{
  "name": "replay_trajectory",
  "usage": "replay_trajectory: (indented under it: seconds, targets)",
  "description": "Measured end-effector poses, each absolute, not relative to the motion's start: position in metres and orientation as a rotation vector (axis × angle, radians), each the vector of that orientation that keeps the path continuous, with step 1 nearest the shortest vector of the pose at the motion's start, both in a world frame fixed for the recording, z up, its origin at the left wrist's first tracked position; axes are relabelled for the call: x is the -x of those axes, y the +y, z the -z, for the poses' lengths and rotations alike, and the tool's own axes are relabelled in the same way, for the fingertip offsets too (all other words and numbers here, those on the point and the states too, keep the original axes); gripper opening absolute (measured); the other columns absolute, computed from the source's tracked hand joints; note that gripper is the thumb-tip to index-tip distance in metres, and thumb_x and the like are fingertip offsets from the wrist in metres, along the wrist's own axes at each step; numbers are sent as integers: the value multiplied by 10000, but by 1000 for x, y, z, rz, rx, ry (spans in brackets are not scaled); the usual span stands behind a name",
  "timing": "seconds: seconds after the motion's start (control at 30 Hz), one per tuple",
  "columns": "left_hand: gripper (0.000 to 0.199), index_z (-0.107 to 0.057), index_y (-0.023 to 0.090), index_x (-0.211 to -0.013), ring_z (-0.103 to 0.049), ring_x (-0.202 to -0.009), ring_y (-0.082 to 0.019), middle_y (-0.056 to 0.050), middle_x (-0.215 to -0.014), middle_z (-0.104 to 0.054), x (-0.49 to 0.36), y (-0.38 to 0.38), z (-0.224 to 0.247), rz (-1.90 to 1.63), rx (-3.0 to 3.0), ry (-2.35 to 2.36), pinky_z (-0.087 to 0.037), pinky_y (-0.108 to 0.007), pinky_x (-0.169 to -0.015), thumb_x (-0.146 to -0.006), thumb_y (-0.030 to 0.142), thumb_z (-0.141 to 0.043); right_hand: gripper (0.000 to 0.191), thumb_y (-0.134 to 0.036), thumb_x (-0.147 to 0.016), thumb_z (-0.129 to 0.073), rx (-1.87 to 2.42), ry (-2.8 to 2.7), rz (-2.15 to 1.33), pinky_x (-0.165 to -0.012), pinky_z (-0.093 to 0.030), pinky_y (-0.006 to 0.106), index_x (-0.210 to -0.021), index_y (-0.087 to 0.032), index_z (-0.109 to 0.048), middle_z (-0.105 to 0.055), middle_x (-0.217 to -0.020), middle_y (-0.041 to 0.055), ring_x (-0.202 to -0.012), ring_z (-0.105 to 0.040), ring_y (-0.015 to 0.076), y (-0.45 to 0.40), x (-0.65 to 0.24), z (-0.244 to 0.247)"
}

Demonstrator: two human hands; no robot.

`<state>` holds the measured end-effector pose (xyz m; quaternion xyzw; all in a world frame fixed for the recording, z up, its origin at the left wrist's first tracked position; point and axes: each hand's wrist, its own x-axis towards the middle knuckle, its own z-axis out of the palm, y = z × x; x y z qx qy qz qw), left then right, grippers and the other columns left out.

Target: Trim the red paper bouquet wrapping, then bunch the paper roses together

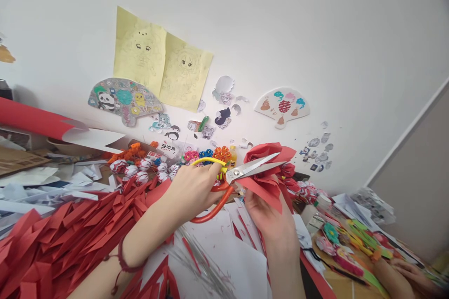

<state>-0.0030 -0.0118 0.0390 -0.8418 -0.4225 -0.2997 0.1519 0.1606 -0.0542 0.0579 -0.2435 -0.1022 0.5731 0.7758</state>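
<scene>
My left hand (199, 182), with a dark red cord bracelet at the wrist, is closed round the scissors (233, 175), which have one yellow and one orange handle. Their metal blades are slightly apart and point right, across the front of a red paper flower (277, 159). Whether any paper lies between the blades, I cannot tell. My right hand (268, 215) grips the flower from below, its fingers partly hidden behind the petals. Under both hands lie white paper sheets (242, 261) with thin wires (203, 261) and red scraps on them.
Folded red paper strips (77, 229) heap at left beside white strips (87, 173). Red-and-white paper flowers (131, 170) stand along the wall below drawings (161, 56). At right, another person's hands (403, 271) are near colourful crafts (345, 247).
</scene>
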Motion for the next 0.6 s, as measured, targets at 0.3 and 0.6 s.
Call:
replay_trajectory:
  seconds: [0.3, 0.6]
  targets:
    - [304, -545, 182, -1004, -682, -759, -254, -62, -804, -701, 3, -13, -38, 841, 2415, -1213, -294, -283, -500, -916, 458, -452, 268, -274, -950, -432, 547, -200, -1239, -612, -580, 163, -884, -206, -682, -735, -836, -15, -661, -683, 74, -54, -161, -58]
    - [294, -554, 181, -970, -674, -736, -266, -61, -793, -687, 3, -15, -44, 794, 2458, -1249, -297, -291, -503, -917, 453, -455, 243, -272, -938, -452, 560, -233, -1227, -606, -568, 143, -844, -209, -667, -729, -793, -32, -658, -677, 61, -52, -162, -57]
